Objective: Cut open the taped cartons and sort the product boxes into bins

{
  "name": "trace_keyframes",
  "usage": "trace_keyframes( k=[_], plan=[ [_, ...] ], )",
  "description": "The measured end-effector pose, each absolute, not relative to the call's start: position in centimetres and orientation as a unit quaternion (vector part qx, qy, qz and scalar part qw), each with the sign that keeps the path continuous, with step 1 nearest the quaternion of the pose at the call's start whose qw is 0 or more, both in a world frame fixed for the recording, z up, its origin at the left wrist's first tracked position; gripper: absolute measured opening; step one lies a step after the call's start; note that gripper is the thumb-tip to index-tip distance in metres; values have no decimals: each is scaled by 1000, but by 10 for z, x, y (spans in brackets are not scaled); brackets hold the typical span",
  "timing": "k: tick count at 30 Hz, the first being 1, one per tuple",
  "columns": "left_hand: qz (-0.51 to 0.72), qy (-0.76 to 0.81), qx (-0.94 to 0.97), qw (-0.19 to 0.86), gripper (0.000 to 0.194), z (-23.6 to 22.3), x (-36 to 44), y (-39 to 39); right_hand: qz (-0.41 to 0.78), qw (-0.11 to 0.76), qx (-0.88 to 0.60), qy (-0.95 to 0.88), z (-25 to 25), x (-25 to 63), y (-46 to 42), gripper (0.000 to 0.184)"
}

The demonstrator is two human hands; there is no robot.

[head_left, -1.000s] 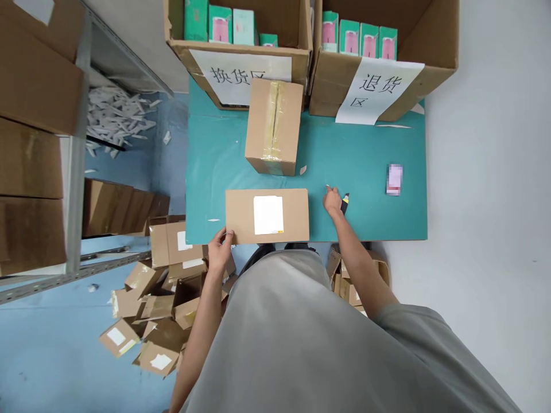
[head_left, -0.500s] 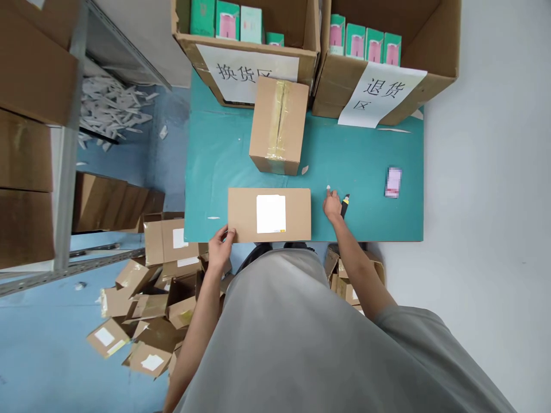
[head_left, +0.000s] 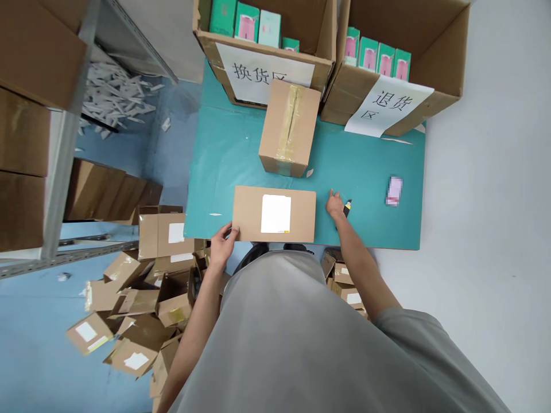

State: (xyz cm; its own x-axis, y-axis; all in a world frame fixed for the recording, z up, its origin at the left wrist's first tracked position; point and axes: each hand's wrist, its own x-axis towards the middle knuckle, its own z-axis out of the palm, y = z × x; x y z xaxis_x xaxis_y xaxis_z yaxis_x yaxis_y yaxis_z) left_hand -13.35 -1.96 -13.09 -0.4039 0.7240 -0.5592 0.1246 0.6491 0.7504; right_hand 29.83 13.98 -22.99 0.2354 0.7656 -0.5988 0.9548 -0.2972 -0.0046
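Note:
A flat, closed cardboard box (head_left: 247,213) with a white label (head_left: 276,214) lies at the table's front edge. My left hand (head_left: 222,244) grips its lower left corner, thumb on top and fingers along the side. To the right of the box, my right hand (head_left: 334,204) is low over the table, its fingertips a little apart with nothing visible in them. Beside that hand lies a black and yellow utility knife (head_left: 347,207), partly hidden by the hand and wrist. Behind the flat box stands a taller taped carton (head_left: 289,129).
Two large open cartons, the left (head_left: 215,60) and right (head_left: 336,109), hold green and pink packages at the back of the teal table (head_left: 228,143). A blurred phone-like object (head_left: 394,191) lies right. Discarded boxes (head_left: 142,304) heap on the left floor beside a shelf rack (head_left: 71,137).
The view has shifted and turned slightly. A small white bit at my right fingertips is no longer visible, and those fingers are now spread more. My left hand keeps the box corner.

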Motion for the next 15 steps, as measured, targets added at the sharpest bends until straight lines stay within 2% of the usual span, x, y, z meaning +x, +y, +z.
trace_keyframes(
  k=[10, 15],
  plan=[
    [312, 776, 250, 487, 56, -126, -135, -17, -251, 200, 765, 559, -220, 295, 125, 76],
    [317, 766, 245, 503, 60, -125, -138, -17, -264, 218, 766, 544, -216, 296, 135, 81]
  ],
)
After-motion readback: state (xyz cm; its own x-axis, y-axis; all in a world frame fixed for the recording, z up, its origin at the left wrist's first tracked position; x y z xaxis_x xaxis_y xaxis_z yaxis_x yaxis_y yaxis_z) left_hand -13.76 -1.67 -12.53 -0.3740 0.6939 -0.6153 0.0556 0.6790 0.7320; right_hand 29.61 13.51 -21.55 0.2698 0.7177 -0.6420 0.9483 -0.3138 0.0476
